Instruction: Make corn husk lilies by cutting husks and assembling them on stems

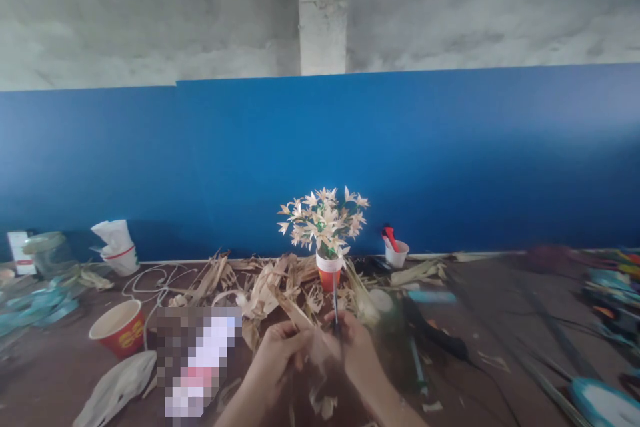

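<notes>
Upper zone: mottled grey wall point(150, 13), divided by a paler vertical band point(323, 27). Lower zone: smooth blue wall point(235, 140), its top edge stepped left of centre, paler at far right, meeting a dark brown work surface point(475, 273).

Husk strip point(295, 312) is looking dry, matt, papery | and the thin blade point(335, 295) is showing smooth metal | blue panel point(240, 147) is gleaming softly, smooth | concrete wall point(150, 13) is looking rough, matt!

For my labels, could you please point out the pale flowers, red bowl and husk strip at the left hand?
Pale flowers point(327, 219), head view: central bloom.
Red bowl point(114, 339), head view: outer wall.
Husk strip point(296, 313), head view: flat middle.
</notes>
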### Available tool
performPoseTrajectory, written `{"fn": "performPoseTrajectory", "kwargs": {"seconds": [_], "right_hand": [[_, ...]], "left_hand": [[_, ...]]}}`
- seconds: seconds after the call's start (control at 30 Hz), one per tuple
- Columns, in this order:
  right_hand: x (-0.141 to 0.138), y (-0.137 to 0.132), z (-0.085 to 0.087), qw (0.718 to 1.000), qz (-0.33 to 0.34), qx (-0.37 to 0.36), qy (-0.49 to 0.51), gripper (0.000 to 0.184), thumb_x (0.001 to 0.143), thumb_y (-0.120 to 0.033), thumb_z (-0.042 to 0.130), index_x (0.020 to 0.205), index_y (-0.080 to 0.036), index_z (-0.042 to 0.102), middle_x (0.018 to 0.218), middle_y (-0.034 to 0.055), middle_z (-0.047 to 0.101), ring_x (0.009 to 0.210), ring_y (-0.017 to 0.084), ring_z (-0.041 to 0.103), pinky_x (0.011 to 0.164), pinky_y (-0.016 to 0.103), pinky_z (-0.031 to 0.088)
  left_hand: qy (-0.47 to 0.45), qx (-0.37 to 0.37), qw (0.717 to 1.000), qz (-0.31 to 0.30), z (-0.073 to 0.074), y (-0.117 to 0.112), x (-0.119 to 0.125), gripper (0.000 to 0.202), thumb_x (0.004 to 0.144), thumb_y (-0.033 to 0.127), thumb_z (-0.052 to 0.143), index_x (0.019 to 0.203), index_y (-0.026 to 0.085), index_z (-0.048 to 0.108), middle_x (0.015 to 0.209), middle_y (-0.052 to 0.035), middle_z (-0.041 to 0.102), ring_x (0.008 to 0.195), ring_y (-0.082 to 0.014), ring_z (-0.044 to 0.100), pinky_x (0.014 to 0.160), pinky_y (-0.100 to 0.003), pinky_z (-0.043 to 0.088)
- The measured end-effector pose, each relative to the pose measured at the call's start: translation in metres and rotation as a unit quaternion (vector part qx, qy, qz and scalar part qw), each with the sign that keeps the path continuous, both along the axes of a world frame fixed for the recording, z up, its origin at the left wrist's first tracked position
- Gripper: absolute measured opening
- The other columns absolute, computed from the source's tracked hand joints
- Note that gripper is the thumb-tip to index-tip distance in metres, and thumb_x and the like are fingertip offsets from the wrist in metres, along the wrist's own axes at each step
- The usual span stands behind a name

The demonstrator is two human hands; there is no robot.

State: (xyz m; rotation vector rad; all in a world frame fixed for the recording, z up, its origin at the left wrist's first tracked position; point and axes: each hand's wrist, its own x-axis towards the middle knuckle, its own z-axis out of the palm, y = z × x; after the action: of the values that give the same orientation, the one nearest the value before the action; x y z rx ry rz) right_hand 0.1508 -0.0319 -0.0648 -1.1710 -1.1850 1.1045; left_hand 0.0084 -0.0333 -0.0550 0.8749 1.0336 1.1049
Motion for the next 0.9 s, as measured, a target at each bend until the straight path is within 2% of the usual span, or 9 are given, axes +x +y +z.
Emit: {"fn": "performPoseTrajectory", "kwargs": {"seconds": [0.1,0.2,0.3,0.37,0.5,0.63,0.9], "right_hand": [[-0.001,0.002,-0.004,1.0,0.018,-0.012,0.01,0.062,0.058,-0.076,0.058,0.075,-0.016,0.056,0.054,-0.0014,0.05,0.048,0.012,0.043,0.043,0.023,0.037],[-0.003,0.004,-0.016,0.997,0.067,-0.015,0.022,0.054,0.054,-0.061,0.073,0.079,-0.017,0.055,0.058,-0.003,0.053,0.05,0.011,0.046,0.046,0.022,0.039],[-0.005,0.004,-0.03,0.987,0.149,-0.044,0.046,0.051,0.058,-0.061,0.071,0.082,-0.018,0.055,0.06,-0.0033,0.054,0.052,0.011,0.051,0.047,0.021,0.041],[-0.006,0.004,-0.036,0.974,0.207,-0.082,0.041,0.053,0.06,-0.064,0.067,0.081,-0.017,0.055,0.056,-0.0039,0.054,0.046,0.009,0.051,0.042,0.019,0.037],[-0.008,0.0,-0.04,0.946,0.293,-0.142,-0.004,0.058,0.058,-0.066,0.067,0.082,-0.015,0.054,0.047,-0.0047,0.053,0.035,0.008,0.047,0.032,0.014,0.029],[-0.01,-0.004,-0.04,0.934,0.325,-0.146,0.015,0.057,0.063,-0.064,0.066,0.085,-0.013,0.056,0.049,-0.0035,0.056,0.035,0.006,0.046,0.032,0.013,0.029],[-0.008,-0.005,-0.043,0.946,0.301,-0.119,0.028,0.057,0.064,-0.064,0.066,0.089,-0.013,0.057,0.051,-0.0025,0.056,0.037,0.009,0.05,0.037,0.018,0.035]], "left_hand": [[-0.029,-0.003,1.0,0.011,0.002,0.0,0.001,0.032,0.052,0.037,0.082,0.061,0.011,0.067,0.049,-0.0033,0.061,0.039,-0.0075,0.049,0.039,-0.017,0.034],[0.008,0.018,0.998,0.06,0.003,0.001,0.0,0.038,0.052,0.045,0.081,0.057,0.011,0.064,0.046,-0.0026,0.06,0.036,-0.0092,0.049,0.038,-0.019,0.036],[0.013,0.03,0.988,0.154,0.0,0.005,-0.007,0.04,0.054,0.049,0.078,0.058,0.013,0.061,0.039,0.0011,0.056,0.033,-0.0088,0.046,0.036,-0.018,0.034],[0.016,0.028,0.978,0.205,-0.003,0.008,-0.013,0.039,0.057,0.05,0.076,0.06,0.014,0.06,0.036,0.0026,0.053,0.032,-0.0091,0.046,0.036,-0.018,0.032],[0.023,0.046,0.963,0.266,-0.004,0.013,-0.021,0.038,0.055,0.048,0.077,0.056,0.015,0.059,0.037,0.0023,0.054,0.035,-0.0108,0.049,0.038,-0.019,0.036],[0.027,0.06,0.957,0.281,-0.002,0.013,-0.02,0.038,0.053,0.048,0.078,0.054,0.014,0.059,0.039,0.0015,0.057,0.037,-0.0111,0.051,0.04,-0.019,0.038],[0.011,0.042,0.964,0.262,-0.011,0.012,-0.014,0.041,0.06,0.052,0.074,0.056,0.015,0.056,0.037,0.0006,0.056,0.034,-0.0097,0.047,0.037,-0.018,0.033]]}}
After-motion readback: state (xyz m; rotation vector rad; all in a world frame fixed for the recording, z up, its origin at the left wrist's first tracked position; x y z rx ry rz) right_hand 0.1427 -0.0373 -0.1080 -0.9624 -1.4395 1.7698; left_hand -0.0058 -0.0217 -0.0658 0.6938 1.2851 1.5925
